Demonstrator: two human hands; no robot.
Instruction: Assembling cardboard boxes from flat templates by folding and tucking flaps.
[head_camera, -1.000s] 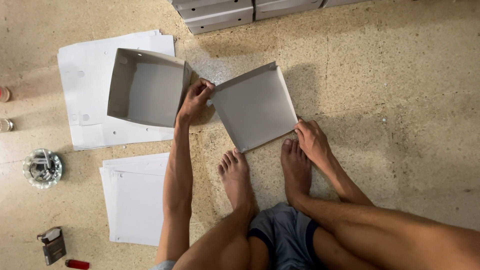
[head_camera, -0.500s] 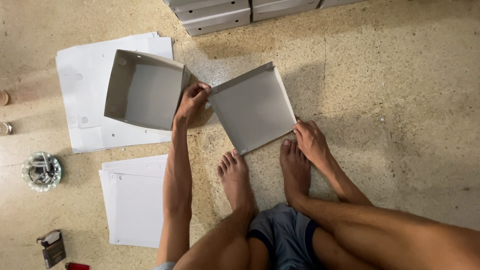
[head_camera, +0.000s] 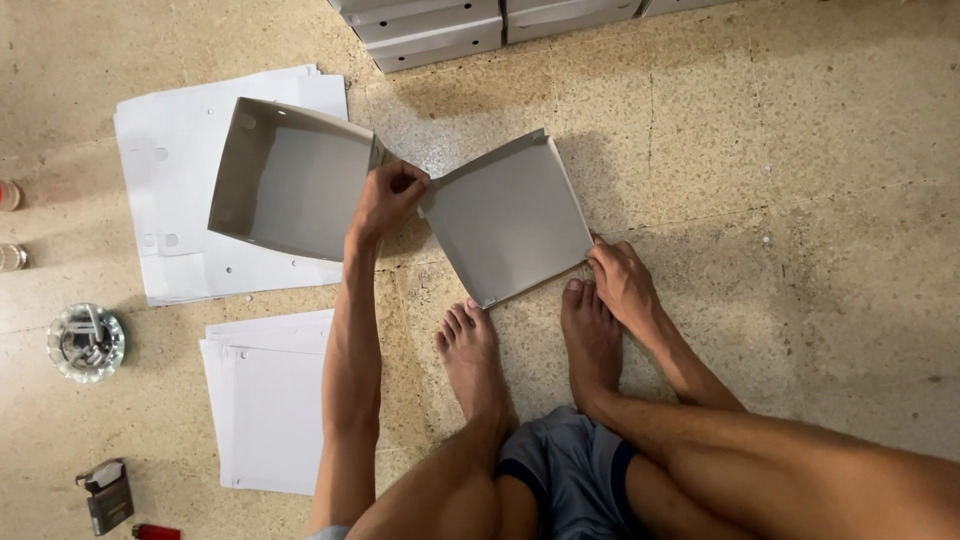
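I sit on the floor with both bare feet in front of me. My left hand (head_camera: 388, 196) grips the right rim of an open grey cardboard box (head_camera: 285, 180), which is tilted up on its side over white sheets. A grey box lid (head_camera: 508, 218) lies just right of that hand, its near corner touching my fingers. My right hand (head_camera: 622, 280) rests on the floor with its fingertips at the lid's lower right corner.
Flat white cardboard sheets (head_camera: 160, 160) lie under the box, and a second stack (head_camera: 265, 400) sits by my left leg. A glass ashtray (head_camera: 86, 342), a small pack (head_camera: 108, 495) and a red lighter (head_camera: 155, 532) are at left. Finished grey boxes (head_camera: 430, 30) line the top edge.
The left hand has closed more firmly on the box rim and tipped the box slightly. The right hand stays at the lid's corner.
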